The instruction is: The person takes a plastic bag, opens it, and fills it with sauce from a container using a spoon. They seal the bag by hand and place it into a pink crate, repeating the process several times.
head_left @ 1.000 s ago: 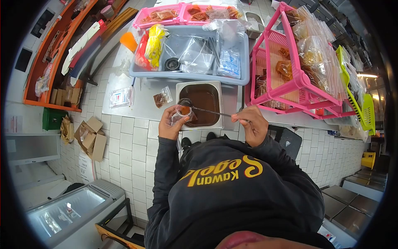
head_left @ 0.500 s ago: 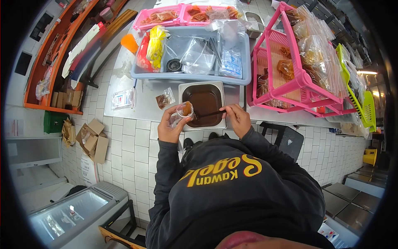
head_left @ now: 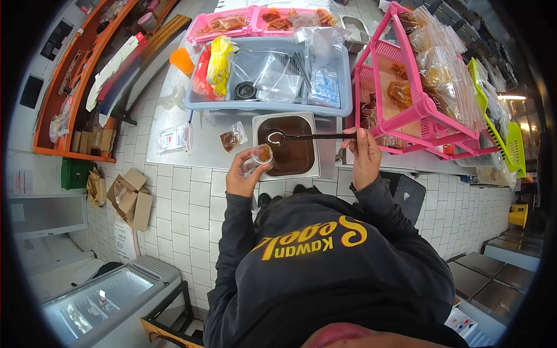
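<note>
Dark brown sauce fills part of a steel pan (head_left: 317,168) at the table's front edge. My left hand (head_left: 242,178) is closed around a small clear plastic cup (head_left: 253,165), tilted beside the pan's left rim, with something orange-brown (head_left: 264,153) in it. Between the fingertips of my right hand (head_left: 364,155) is the handle end of a black spoon (head_left: 316,137). The spoon lies level over the pan, and its bowl, glossy with sauce, is near the cup. A small clear bag of brown contents (head_left: 233,137) rests left of the pan.
Behind the pan stands a blue-grey tub (head_left: 267,108) with bags, lids and yellow and red packets. Pink baskets (head_left: 216,24) are at the back. A pink rack (head_left: 419,113) of bagged food stands on the right. A flat clear packet (head_left: 173,139) lies on the left.
My right hand has moved right and outward, lifting the spoon so its bowl now shows above the sauce. My left hand still holds the cup in nearly the same place.
</note>
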{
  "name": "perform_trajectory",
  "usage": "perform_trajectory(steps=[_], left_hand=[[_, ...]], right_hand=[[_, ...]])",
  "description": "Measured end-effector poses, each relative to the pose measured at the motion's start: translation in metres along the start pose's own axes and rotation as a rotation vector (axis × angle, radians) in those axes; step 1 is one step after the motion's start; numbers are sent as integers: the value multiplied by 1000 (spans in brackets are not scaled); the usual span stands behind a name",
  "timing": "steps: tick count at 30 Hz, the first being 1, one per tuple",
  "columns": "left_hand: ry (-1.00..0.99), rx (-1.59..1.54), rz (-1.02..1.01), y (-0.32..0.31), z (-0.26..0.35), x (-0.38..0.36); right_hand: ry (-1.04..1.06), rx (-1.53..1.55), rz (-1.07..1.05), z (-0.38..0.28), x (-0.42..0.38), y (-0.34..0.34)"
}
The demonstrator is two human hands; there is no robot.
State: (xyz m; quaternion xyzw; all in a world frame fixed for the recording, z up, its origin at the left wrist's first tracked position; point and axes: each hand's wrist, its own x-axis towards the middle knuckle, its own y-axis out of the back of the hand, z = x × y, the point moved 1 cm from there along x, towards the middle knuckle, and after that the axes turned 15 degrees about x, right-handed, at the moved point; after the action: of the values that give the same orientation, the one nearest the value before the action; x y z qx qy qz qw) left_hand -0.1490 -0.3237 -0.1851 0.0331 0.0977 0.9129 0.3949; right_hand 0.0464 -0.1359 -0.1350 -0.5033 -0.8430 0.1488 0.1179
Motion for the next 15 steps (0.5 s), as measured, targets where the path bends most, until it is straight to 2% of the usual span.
perform_trajectory(steps=[3,5,9,13,15], left_hand=[[-23,20,-30,-6,-1,6],[-67,99,-16,-7,-7,10],[-100,140,-20,-10,6,12],[-107,64,-34,-10,2,11],[-123,83,-37,-10,4,10]], right_hand=[[136,12,-35,-11,-10,-7],[326,-226,-189,-21,-19,-9],[474,-381,-232,-27,-25,-10],[347,-350,-114,-16,-27,-6],[343,-501,-258,-2,-22,-9]])
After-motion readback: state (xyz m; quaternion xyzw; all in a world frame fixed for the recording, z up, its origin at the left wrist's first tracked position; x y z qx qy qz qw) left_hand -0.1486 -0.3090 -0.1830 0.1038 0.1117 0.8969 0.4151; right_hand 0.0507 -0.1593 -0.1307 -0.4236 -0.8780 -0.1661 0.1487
